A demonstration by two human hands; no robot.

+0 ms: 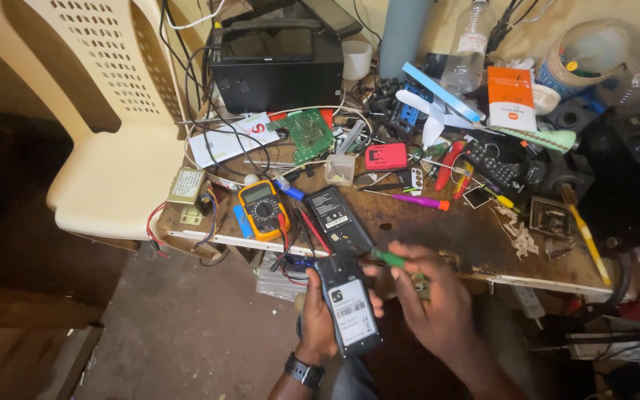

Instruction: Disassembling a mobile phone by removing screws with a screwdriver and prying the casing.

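My left hand [318,326] grips a dark mobile phone [348,305] from below, back side up, with a white label showing. My right hand [427,296] holds a green-handled screwdriver [388,258] whose tip points toward the phone's top end. A black watch sits on my left wrist. Just beyond the held phone, a black phone back cover [337,217] lies on the workbench [438,230]. A yellow multimeter [262,209] with red and black leads rests left of that cover.
The bench is cluttered: a green circuit board [308,133], a red box [385,156], a remote control [492,166], a purple screwdriver [416,200], a yellow-handled tool [585,235], a black box [275,63], a plastic bottle [470,44]. A cream plastic chair [105,111] stands at left.
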